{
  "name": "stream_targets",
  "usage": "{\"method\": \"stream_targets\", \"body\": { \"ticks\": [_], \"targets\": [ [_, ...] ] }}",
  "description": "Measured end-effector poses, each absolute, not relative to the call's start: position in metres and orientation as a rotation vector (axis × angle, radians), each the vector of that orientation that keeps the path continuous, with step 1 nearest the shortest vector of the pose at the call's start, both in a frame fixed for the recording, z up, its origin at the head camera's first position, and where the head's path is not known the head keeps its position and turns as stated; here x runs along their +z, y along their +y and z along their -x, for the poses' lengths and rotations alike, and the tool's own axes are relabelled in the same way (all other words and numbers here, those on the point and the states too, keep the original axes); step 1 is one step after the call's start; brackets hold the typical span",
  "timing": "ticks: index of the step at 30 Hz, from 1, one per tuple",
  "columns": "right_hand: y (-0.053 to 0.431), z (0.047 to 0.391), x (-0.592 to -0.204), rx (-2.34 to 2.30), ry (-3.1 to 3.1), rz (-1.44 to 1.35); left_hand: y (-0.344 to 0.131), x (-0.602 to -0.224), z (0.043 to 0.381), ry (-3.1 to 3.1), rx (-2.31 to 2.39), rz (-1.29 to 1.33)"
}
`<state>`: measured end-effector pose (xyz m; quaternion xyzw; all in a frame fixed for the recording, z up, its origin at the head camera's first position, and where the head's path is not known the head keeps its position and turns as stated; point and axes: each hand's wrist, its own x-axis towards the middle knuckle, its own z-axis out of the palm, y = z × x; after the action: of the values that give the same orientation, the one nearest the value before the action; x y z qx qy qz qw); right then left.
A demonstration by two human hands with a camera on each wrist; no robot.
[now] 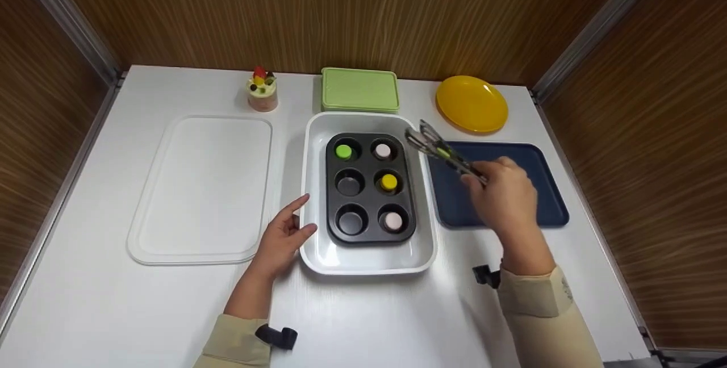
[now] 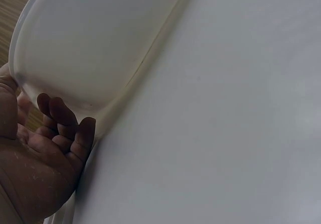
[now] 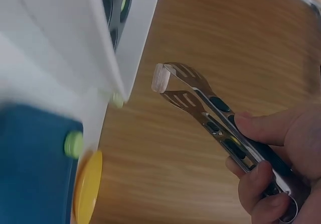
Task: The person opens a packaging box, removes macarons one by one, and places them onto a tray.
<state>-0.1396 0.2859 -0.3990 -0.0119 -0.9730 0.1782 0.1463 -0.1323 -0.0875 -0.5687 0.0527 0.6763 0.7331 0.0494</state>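
My right hand (image 1: 505, 195) grips metal tongs (image 1: 434, 143) over the right rim of a white basin (image 1: 369, 266). Between the tong tips is a small pale pink disc (image 3: 160, 78), clearest in the right wrist view. A dark muffin tin (image 1: 368, 197) lies in the basin. Its cups hold a green piece (image 1: 343, 151), a yellow piece (image 1: 388, 182) and two pale pink pieces; the middle and lower left cups are empty. At the basin's left side, my left hand (image 1: 281, 240) holds the rim, thumb over it and fingers against the outer wall.
Right of the basin is a dark blue tray (image 1: 545, 192) with a green piece (image 3: 73, 143) on it. A yellow plate (image 1: 471, 104), a green lidded box (image 1: 360, 90) and a dessert cup (image 1: 262, 95) stand behind. A white lid (image 1: 204, 186) lies left.
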Motion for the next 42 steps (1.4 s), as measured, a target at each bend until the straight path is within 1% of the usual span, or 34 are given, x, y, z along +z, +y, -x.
{"method": "stream_targets", "body": {
  "ticks": [9, 17, 23, 36, 42],
  "targets": [
    [0.33, 0.142, -0.394, 0.472, -2.815, 0.199, -0.087, -0.57, 0.132, 2.073, 2.217, -0.145],
    [0.364, 0.144, -0.402, 0.463, -2.87, 0.359, -0.087, -0.569, 0.132, 2.06, 2.239, -0.146],
    [0.383, 0.151, -0.416, 0.477, -2.913, 0.446, -0.087, -0.567, 0.132, 2.058, 2.215, -0.122],
    [0.409, 0.166, -0.448, 0.436, -2.967, 0.524, -0.087, -0.567, 0.132, 2.077, 2.194, -0.114],
    [0.411, 0.171, -0.455, 0.481, -2.984, 0.564, -0.087, -0.566, 0.131, 2.083, 2.194, -0.119]
  ]
}}
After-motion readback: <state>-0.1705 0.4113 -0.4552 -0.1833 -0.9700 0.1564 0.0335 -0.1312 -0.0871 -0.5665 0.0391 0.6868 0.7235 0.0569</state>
